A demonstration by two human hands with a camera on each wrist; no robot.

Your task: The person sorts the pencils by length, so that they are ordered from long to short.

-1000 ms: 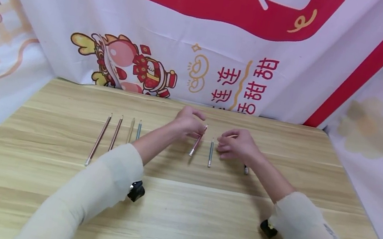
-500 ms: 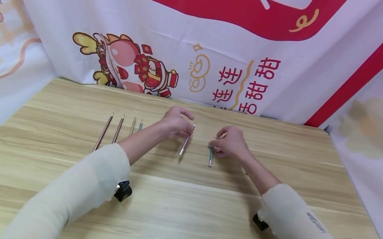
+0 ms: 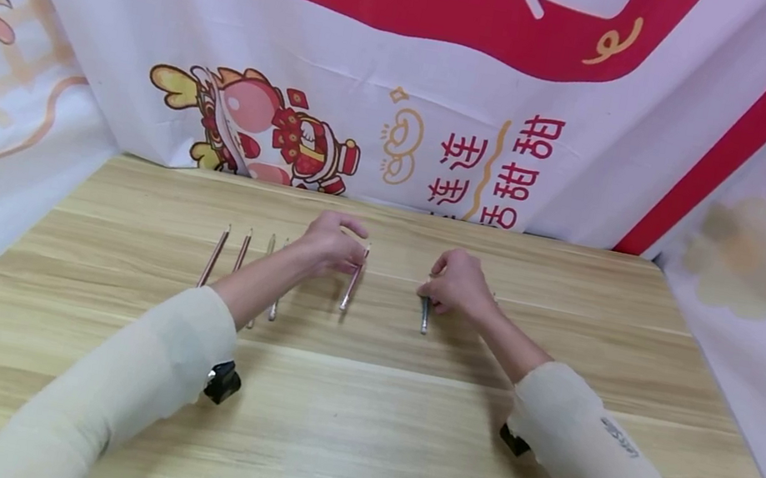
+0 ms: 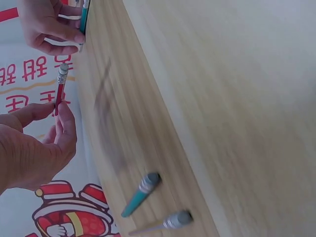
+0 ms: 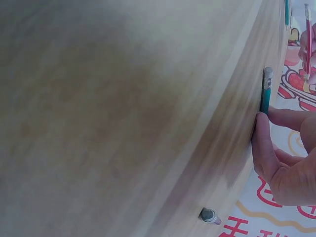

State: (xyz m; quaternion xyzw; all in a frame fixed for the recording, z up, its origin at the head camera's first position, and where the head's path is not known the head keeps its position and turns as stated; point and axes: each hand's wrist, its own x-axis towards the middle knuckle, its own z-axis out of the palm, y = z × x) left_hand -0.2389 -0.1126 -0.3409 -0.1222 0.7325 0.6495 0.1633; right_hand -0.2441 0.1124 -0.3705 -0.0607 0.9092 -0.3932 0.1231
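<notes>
My left hand [image 3: 332, 245] pinches a red pencil [image 3: 350, 291] near its far end, the eraser end pointing back toward me. In the left wrist view this red pencil [image 4: 60, 89] shows its grey eraser between thumb and fingers, raised over the table. To the right, my right hand [image 3: 459, 282] has thumb and finger on a teal pencil [image 3: 425, 315]. The right wrist view shows that teal pencil [image 5: 266, 94] close against the tabletop, its eraser end sticking out of the pinch. The far part of it is hidden by the fingers.
Left of the hands lie two brownish-red pencils [image 3: 215, 255], a tan pencil [image 3: 271, 244] and another teal pencil [image 3: 274, 309], partly behind my left forearm. One more pencil [image 5: 209, 215] lies beyond my right wrist. A printed cloth [image 3: 412, 66] hangs along the table's back edge.
My left hand has carried the red pencil leftward, toward the row of pencils. My right hand has moved left and closed its fingers on the teal pencil.
</notes>
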